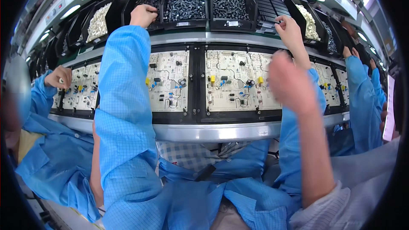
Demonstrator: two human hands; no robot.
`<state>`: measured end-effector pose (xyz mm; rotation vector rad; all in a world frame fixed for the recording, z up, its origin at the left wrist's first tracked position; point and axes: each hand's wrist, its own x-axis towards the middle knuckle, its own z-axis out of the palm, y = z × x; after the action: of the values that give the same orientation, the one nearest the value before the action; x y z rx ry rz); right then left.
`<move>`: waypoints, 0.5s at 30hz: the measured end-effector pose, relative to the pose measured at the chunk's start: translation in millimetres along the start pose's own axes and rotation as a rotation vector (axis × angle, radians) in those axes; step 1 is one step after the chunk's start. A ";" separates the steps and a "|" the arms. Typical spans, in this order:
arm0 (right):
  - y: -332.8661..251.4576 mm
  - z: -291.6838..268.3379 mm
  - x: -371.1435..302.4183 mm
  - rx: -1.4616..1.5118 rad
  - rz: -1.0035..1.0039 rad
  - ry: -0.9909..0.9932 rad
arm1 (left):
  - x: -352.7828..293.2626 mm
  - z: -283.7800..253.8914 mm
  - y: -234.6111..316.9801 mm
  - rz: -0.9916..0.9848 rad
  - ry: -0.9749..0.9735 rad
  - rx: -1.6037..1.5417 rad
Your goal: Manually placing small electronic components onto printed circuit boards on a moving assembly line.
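My left hand (144, 15) reaches to the front edge of a black bin with small dark parts (150, 2). Its fingers are curled together, and whatever they pinch is hidden. Over on the right, my right hand (290, 32) is by a stack of black component trays (269, 8). Thumb and forefinger meet there around something small and dark that I cannot make out. Below my hands lie two pale circuit boards, a left one (170, 66) and a right one (230, 66), in black frames. Both carry yellow, blue and black components.
Bins of black parts (184, 6) and white parts (99, 23) line the back. A co-worker's blurred hand (292, 81) crosses in front of my right forearm. Another co-worker's hand (59, 77) is over a board at left; more hands (351, 52) show at right. A metal rail (204, 132) edges the line.
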<state>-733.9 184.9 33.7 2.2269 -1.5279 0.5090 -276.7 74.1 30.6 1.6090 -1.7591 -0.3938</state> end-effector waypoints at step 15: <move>-125.3 33.9 115.5 0.248 -0.436 0.248 | -74.2 3.4 47.0 0.154 0.163 -0.060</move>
<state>-574.6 117.0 48.5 2.4723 -0.8589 0.8305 -315.7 152.6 37.0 1.4115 -1.7169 -0.2334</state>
